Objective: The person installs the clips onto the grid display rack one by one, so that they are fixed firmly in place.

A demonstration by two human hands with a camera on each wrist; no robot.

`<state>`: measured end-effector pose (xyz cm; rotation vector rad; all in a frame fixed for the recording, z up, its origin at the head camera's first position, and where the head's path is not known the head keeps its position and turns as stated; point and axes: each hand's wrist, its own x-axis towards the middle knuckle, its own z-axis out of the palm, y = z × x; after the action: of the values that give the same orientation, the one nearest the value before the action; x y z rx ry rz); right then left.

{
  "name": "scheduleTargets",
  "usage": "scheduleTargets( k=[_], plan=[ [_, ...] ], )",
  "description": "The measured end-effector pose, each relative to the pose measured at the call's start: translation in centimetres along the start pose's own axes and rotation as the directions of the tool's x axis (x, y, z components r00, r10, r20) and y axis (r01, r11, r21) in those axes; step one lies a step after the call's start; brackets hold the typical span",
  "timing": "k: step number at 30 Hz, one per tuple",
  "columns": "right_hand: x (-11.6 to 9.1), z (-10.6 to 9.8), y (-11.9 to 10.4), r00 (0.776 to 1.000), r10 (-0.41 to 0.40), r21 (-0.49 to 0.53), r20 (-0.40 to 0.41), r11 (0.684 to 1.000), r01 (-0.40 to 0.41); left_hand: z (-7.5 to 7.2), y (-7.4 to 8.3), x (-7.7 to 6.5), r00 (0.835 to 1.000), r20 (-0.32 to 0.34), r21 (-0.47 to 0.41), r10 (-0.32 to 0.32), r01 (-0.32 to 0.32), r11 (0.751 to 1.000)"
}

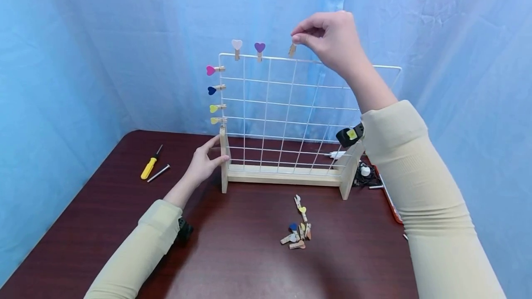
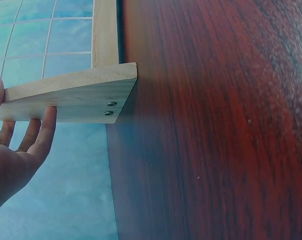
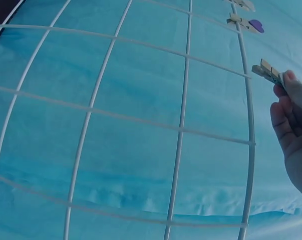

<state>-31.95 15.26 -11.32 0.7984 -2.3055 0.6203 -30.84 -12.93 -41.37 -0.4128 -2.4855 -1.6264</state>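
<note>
Thumb and fingertips of my right hand (image 1: pixel 332 36) pinch a small wooden clothespin (image 1: pixel 293 50) just above the top wire of a white wire grid (image 1: pixel 266 102). In the right wrist view the clothespin (image 3: pixel 267 73) points its jaws toward that wire, slightly apart from it. My left hand (image 1: pixel 202 163) holds the left wooden side of the stand (image 1: pixel 224 170), thumb on one side and fingers on the other. White (image 1: pixel 237 45) and purple (image 1: pixel 259 48) heart clothespins sit on the top wire. Pink (image 1: pixel 211 70), dark blue (image 1: pixel 212 90) and two yellow ones (image 1: pixel 214 108) line the left edge.
Several loose heart clothespins (image 1: pixel 297 236) lie on the dark red table (image 1: pixel 232 253) before the stand. A yellow screwdriver (image 1: pixel 149 168) and a metal bolt (image 1: pixel 159 173) lie at left. Behind the right side are black cables (image 1: pixel 363 176) and a red-edged tray (image 1: pixel 390 202).
</note>
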Motion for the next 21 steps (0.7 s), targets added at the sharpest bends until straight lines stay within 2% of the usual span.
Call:
scheduleTargets(
  k=[6,9,17,21],
  plan=[
    [0.4,0.7,-0.2,0.996,-0.021,-0.021,0.088,1.000,0.023,0.2,0.1,-0.1,1.000,-0.002,0.001,0.000,0.000,1.000],
    [0.5,1.0,-0.1,0.994,-0.028,-0.033,0.105,0.999,0.032,0.2,0.2,0.0,1.000,-0.003,-0.005,0.004,-0.004,1.000],
    [0.5,1.1,0.4,0.994,-0.034,0.010,0.108,0.999,0.033,0.1,0.2,0.1,1.000,-0.003,-0.007,-0.004,0.004,1.000],
    [-0.3,0.4,0.1,0.996,-0.076,0.048,0.045,0.996,0.074,0.1,0.1,0.0,1.000,-0.004,-0.004,-0.003,0.003,1.000]
  ],
)
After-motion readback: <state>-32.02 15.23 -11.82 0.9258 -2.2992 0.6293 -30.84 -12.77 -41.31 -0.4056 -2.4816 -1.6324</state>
